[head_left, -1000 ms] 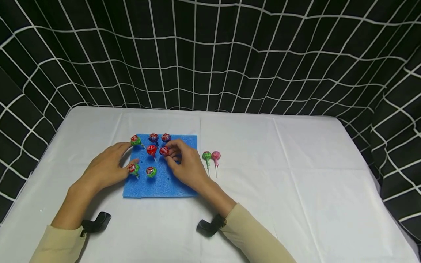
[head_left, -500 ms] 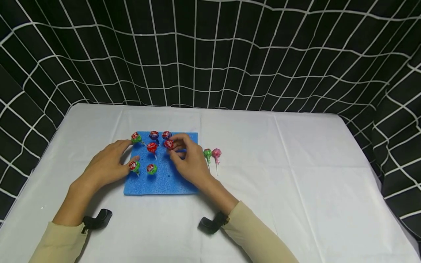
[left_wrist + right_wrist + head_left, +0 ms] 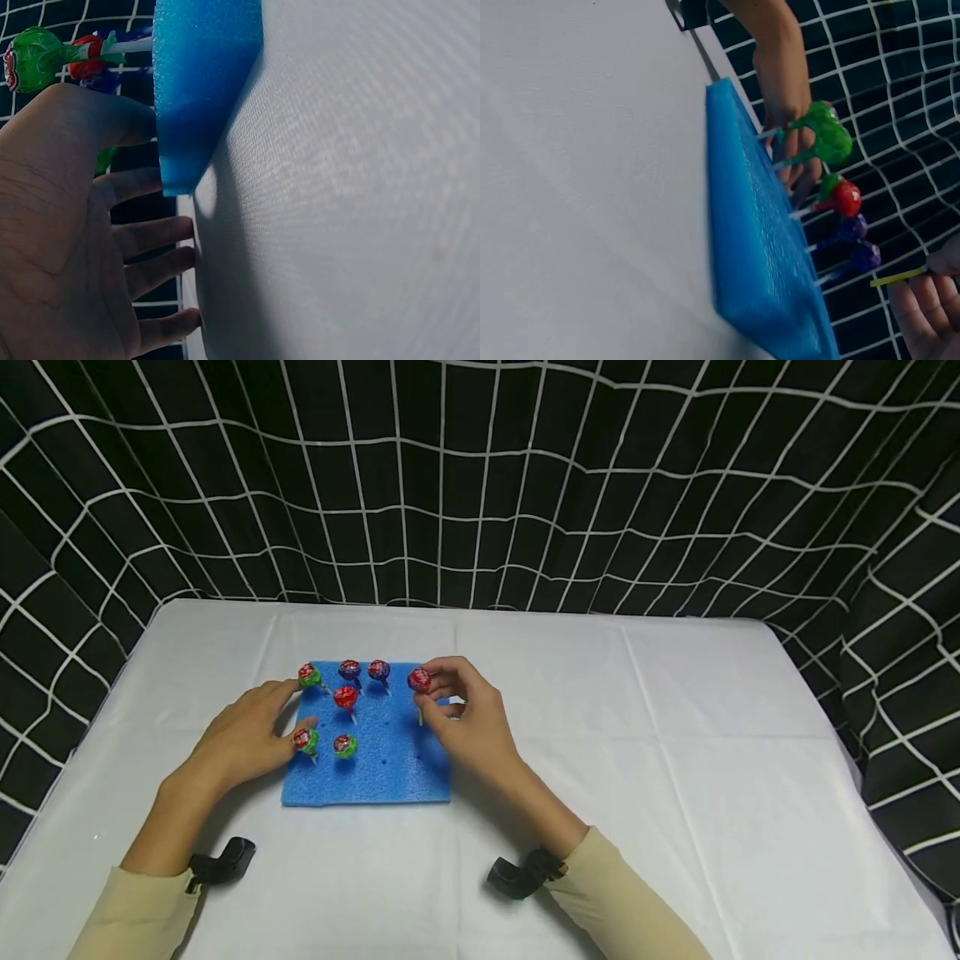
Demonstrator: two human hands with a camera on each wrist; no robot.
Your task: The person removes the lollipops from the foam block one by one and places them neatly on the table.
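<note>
A blue foam block (image 3: 375, 785) lies on the white table with several wrapped lollipops standing in it. My right hand (image 3: 476, 718) pinches a red lollipop (image 3: 419, 680) over the block's right part. In the right wrist view its yellow stick (image 3: 896, 277) points at the foam, clear of it. My left hand (image 3: 243, 735) rests at the block's left edge, fingers extended; in the left wrist view the thumb and forefinger reach the foam's side (image 3: 202, 97). Near it stand two green-and-red lollipops, the upper (image 3: 309, 675) and the lower (image 3: 305, 741).
Two purple lollipops (image 3: 349, 670) stand at the back, a red one (image 3: 345, 697) in the middle, and a green-and-red one (image 3: 345, 746) nearer the front. Small holes (image 3: 385, 762) dot the foam. White-lined black netting (image 3: 480, 485) hangs behind the table.
My right hand has carried the red lollipop rightward, away from the purple ones. The green and pink lollipops lying right of the block are now hidden behind that hand. My left hand stays put.
</note>
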